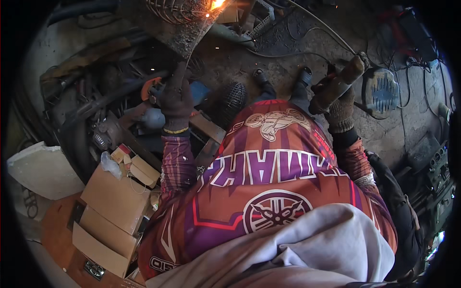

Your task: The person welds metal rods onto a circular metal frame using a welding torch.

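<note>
My left hand (176, 102), in a dark, dirty work glove with a yellow cuff edge, is closed around a thin metal rod (193, 50). The rod slants up toward a bright orange glow (217, 4) at the top edge, with sparks around it. Beside the glow, a round cage of bent wire (178, 9) rests on a rough metal plate (180, 38). On the right, my gloved right hand (340, 108) grips a thick brown cylindrical handle (343, 79). A thin pale line (322, 23) runs from the handle's far end to the top edge.
Metal scrap and bars (96, 86) pile up on the left. An open cardboard box (115, 197) sits on a wooden surface (55, 225) at lower left. Right of my right hand stands a slotted round-edged object (381, 92). Cables (408, 86) cross the floor.
</note>
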Demonstrator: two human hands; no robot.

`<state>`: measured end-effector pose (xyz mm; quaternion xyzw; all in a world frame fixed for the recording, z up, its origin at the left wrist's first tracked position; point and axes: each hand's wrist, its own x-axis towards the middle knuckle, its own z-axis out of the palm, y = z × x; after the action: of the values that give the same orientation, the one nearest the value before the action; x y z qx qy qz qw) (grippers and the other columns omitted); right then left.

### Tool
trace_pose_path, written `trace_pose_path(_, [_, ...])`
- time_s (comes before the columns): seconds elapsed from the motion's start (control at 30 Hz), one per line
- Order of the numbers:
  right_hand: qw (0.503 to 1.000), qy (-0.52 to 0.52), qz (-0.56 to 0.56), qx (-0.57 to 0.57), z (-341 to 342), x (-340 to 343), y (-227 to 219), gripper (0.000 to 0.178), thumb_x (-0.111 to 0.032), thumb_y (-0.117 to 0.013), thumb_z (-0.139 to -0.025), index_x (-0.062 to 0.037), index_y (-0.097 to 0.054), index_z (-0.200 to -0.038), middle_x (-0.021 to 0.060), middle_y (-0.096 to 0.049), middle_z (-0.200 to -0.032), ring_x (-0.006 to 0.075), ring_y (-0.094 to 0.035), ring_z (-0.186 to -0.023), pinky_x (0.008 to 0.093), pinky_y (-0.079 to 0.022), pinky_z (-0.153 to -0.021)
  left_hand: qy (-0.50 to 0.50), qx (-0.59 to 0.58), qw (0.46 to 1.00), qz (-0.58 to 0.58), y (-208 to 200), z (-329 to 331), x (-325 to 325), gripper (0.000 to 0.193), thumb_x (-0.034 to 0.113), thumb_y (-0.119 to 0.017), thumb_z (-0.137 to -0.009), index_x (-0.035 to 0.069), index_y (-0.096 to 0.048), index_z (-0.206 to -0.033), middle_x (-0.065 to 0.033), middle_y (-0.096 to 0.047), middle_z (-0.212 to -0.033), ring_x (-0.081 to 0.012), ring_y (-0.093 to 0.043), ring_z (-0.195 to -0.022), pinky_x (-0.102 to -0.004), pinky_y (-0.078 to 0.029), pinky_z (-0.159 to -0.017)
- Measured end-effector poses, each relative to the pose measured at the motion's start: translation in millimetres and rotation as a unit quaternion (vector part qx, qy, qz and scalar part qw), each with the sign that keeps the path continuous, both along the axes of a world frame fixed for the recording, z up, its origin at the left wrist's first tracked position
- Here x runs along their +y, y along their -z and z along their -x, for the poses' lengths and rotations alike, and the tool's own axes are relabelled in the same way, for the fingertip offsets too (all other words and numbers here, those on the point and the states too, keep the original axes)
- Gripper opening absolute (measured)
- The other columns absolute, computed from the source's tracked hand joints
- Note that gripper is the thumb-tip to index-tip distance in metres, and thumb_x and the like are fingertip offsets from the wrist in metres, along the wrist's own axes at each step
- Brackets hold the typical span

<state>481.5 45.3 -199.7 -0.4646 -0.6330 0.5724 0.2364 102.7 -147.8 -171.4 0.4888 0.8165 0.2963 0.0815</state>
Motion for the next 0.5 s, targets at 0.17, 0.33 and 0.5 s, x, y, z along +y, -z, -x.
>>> trace_pose_path(0.17, [0.999,0.029,0.013,0.003,2.4,3.6,-13.7,0.038,-0.019,-0.074,-0.086,-0.0039,-0.050,-0.112,0.0068,-0.064,-0.089,0.0181,-0.065,-0.083,0.0321,-0.054,-0.073,-0.029,-0.006,0.997,-0.078,-6.6,6.1,-5.4,0.041,0.008,-0.051,-0.094,0.007,-0.057,-0.134,-0.0161,-0.069,-0.104,-0.0143,-0.062,-0.079,-0.0287,-0.050,-0.068])
trace_pose_path(0.33, [0.996,0.069,0.003,0.052,-11.8,7.8,-9.1,0.040,-0.017,-0.074,-0.085,-0.0040,-0.049,-0.114,0.0066,-0.063,-0.091,0.0187,-0.065,-0.082,0.0335,-0.055,-0.074,-0.220,-0.202,0.947,-0.117,-28.2,7.8,18.2,0.036,0.008,-0.051,-0.094,-0.001,-0.058,-0.129,-0.0177,-0.069,-0.108,-0.0164,-0.067,-0.089,-0.0303,-0.053,-0.075])
trace_pose_path(0.5, [0.974,0.143,0.081,0.158,5.2,0.9,-32.2,0.035,-0.012,-0.076,-0.083,-0.0047,-0.054,-0.109,0.0052,-0.065,-0.094,0.0155,-0.065,-0.084,0.0302,-0.053,-0.075,-0.235,-0.043,0.969,-0.060,-30.2,88.1,60.4,0.038,0.019,-0.051,-0.094,0.002,-0.059,-0.127,-0.0201,-0.067,-0.113,-0.0301,-0.067,-0.096,-0.0372,-0.052,-0.081])
